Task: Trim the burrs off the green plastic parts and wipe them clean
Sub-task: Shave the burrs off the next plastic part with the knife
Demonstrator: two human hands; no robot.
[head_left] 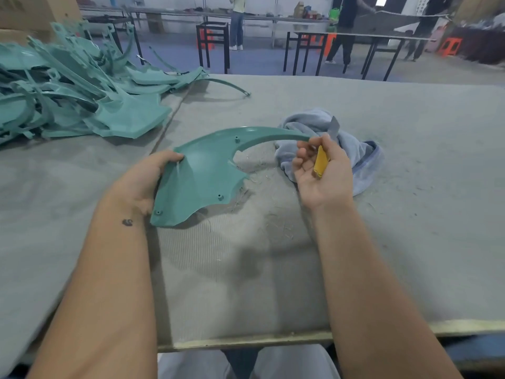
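Holding green part [202,170], yellow knife [321,160], no writing

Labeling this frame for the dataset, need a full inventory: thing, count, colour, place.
green plastic part: one, teal green, held above the table centre
pile of green parts: many, teal green, table far left
utility knife: one, yellow handle, grey blade pointing up, in the right hand
cloth: one, light blue, crumpled behind the right hand
shavings: scattered, pale, table centre
table: one, grey covering
people: three, standing in the background
left hand: grips the part's left edge
right hand: holds the knife
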